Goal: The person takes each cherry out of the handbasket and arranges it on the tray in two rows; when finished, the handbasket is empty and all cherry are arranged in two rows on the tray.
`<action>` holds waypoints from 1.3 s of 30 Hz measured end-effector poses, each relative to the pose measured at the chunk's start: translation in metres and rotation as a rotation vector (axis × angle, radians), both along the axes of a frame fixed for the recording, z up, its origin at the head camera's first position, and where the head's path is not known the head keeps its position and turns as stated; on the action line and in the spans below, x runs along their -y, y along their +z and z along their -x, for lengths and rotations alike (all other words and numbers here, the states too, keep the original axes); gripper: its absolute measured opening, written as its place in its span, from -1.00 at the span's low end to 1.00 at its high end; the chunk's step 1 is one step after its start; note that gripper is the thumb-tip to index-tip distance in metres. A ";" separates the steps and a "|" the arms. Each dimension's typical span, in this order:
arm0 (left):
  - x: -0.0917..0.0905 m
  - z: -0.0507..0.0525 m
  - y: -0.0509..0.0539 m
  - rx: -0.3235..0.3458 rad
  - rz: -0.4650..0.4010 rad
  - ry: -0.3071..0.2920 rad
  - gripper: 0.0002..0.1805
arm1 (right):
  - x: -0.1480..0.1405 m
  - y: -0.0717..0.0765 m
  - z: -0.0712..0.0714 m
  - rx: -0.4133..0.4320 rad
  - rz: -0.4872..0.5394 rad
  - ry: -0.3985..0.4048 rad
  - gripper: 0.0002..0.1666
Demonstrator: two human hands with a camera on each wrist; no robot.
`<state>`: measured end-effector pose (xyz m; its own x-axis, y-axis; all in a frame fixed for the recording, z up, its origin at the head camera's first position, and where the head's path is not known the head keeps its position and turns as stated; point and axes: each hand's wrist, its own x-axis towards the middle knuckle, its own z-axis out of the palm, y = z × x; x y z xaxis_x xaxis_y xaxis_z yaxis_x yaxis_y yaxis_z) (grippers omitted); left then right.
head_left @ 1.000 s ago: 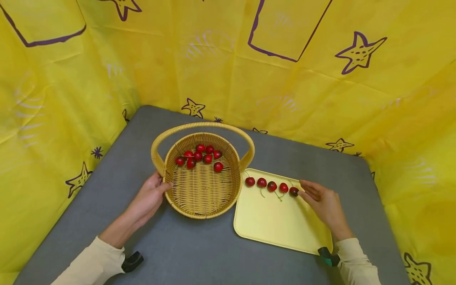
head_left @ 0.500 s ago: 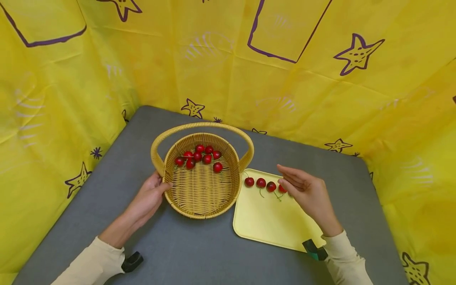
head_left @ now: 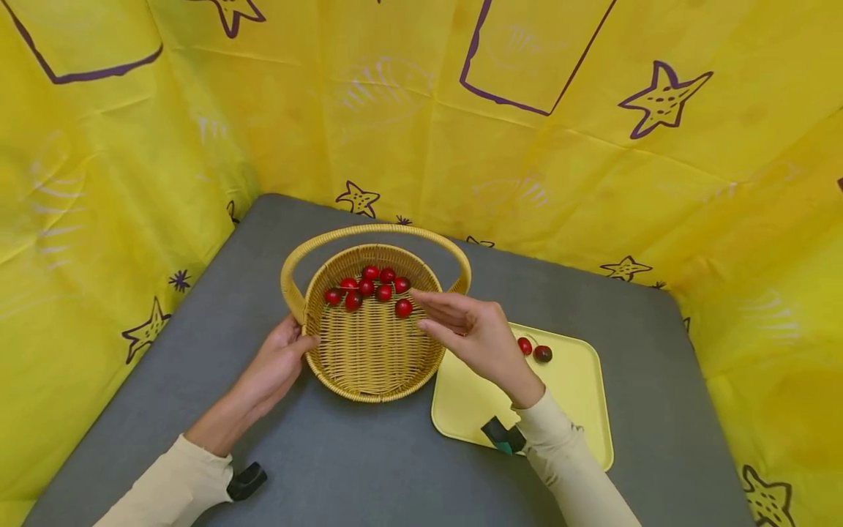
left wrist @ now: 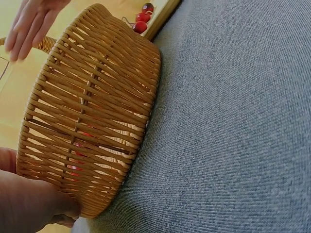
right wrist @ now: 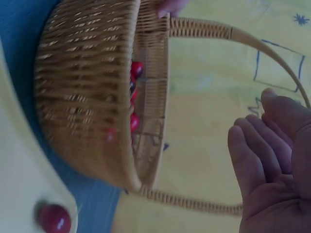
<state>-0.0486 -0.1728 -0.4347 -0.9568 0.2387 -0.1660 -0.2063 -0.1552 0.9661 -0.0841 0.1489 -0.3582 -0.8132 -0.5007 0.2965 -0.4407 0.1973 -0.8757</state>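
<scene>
In the head view a round wicker basket (head_left: 369, 359) with a tall arched handle stands on the table. Several red cherries (head_left: 365, 288) with green stems lie inside, toward its far side. My left hand (head_left: 273, 366) grips the basket's left rim, thumb over the edge; the left wrist view shows the same hold on the wicker wall (left wrist: 87, 107). My right hand (head_left: 474, 337) is raised over the basket's right rim, fingers extended. Its palm (right wrist: 272, 179) shows nothing held in the right wrist view. Two cherries (head_left: 533, 350) are visible on the pale yellow tray (head_left: 579, 410).
The tray adjoins the basket's right side, partly hidden under my right forearm. More cherries (left wrist: 142, 19) on it appear in the left wrist view. Grey cloth covers the table (head_left: 356, 468). Yellow patterned curtains (head_left: 395, 132) enclose its back and sides.
My right hand has left the rightmost cherry on the tray and swung left to the basket's rim, now covering some cherries. The left hand and basket stay nearly still.
</scene>
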 end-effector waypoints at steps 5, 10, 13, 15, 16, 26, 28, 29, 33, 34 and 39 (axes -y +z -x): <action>-0.001 0.002 0.000 -0.008 0.000 0.004 -0.22 | 0.031 -0.004 0.020 0.027 -0.029 0.023 -0.48; -0.002 0.005 0.000 -0.011 -0.010 0.001 -0.20 | 0.051 -0.014 0.038 0.092 -0.074 0.032 -0.47; -0.002 0.006 0.000 -0.005 -0.013 0.000 -0.20 | 0.057 -0.018 0.046 0.124 -0.103 0.038 -0.48; -0.002 0.006 0.000 -0.003 -0.010 0.001 -0.20 | 0.061 -0.016 0.051 0.133 -0.115 0.037 -0.48; -0.002 0.006 0.000 -0.002 -0.008 0.002 -0.20 | 0.064 -0.015 0.054 0.137 -0.117 0.036 -0.49; -0.001 0.006 0.000 -0.007 -0.020 0.007 -0.21 | 0.087 -0.017 0.086 0.174 -0.203 0.086 -0.48; 0.000 0.005 -0.001 -0.012 -0.021 0.006 -0.22 | 0.091 -0.020 0.090 0.169 -0.234 0.091 -0.47; 0.000 0.005 -0.001 -0.015 -0.023 0.008 -0.22 | 0.093 -0.020 0.093 0.162 -0.248 0.090 -0.47; 0.001 0.003 -0.002 -0.015 -0.020 0.013 -0.21 | 0.100 -0.025 0.102 0.147 -0.272 0.109 -0.49; 0.001 0.002 -0.002 -0.012 -0.021 0.013 -0.21 | 0.101 -0.027 0.104 0.149 -0.270 0.119 -0.50; 0.001 0.000 -0.003 0.000 -0.028 0.007 -0.22 | 0.109 -0.039 0.107 0.191 -0.270 0.163 -0.53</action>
